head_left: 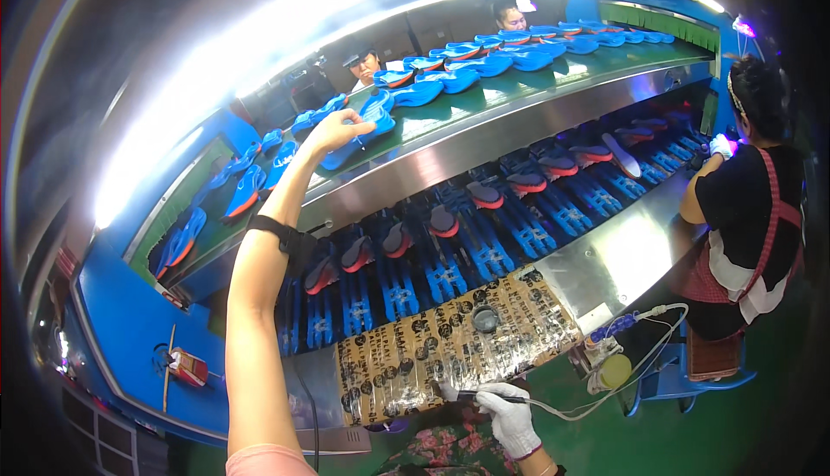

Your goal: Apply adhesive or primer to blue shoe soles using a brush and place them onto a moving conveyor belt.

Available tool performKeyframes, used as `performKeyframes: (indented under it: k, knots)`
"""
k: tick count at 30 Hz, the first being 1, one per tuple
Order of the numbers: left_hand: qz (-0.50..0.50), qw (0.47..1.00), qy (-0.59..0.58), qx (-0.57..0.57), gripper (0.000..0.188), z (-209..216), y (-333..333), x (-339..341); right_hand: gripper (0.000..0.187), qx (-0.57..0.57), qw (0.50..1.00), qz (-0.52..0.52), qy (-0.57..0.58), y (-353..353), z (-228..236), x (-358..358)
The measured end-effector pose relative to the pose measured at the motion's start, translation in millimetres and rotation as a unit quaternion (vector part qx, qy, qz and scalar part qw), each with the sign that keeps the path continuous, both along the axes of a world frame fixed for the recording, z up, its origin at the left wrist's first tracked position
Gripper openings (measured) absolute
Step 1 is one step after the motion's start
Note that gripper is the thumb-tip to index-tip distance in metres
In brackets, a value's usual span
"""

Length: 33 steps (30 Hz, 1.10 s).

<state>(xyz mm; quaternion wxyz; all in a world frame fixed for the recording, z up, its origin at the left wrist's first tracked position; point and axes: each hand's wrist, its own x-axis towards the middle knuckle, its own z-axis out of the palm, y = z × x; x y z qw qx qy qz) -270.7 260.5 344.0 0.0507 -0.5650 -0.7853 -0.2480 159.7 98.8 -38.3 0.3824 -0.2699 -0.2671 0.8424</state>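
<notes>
My bare left hand (339, 129) is stretched up to the upper belt, its fingers closed on the edge of a blue shoe upper (344, 158). Other blue uppers (450, 80) lie close by in rows. In a white glove, my right hand (508, 417) grips a thin dark-handled brush (465, 395) low at the front, with a pale tube or cord trailing to the right. The brush tip rests at or just above the near edge of a taped cardboard sheet (406, 364). A small dark round cup (485, 319) stands on that sheet.
A lower rack carries dark soles (484, 195) with red edges on blue holders (471, 260). The green upper belt (553, 74) has a metal side. A co-worker (750, 191) stands at right beside a blue stool (692, 379); two more people are across the belt.
</notes>
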Motion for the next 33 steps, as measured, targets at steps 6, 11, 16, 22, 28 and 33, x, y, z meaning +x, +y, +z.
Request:
performKeyframes:
  k: [6,11,16,22,28,33]
  knots:
    - [0.111,0.987,0.113,-0.037,0.078,-16,-2,19,0.017,0.007,1.0,0.009,0.012,-6,3,5]
    - [0.159,0.982,0.098,-0.033,0.078,-28,15,25,0.017,0.013,1.0,0.0,0.016,-10,3,9]
    - [0.14,0.983,0.114,0.026,0.067,-32,21,30,0.017,-0.009,1.0,-0.016,0.007,-8,4,18]
    - [0.19,0.966,0.135,0.115,0.079,-33,-20,12,0.015,-0.011,1.0,-0.011,0.006,-2,2,17]
    - [0.147,0.987,0.066,0.024,0.079,-37,-34,-5,0.015,-0.007,1.0,0.01,0.021,-1,-3,6]
    - [0.035,0.994,0.084,0.063,0.064,-42,-8,-4,0.014,-0.017,0.999,0.026,0.015,0,-5,2]
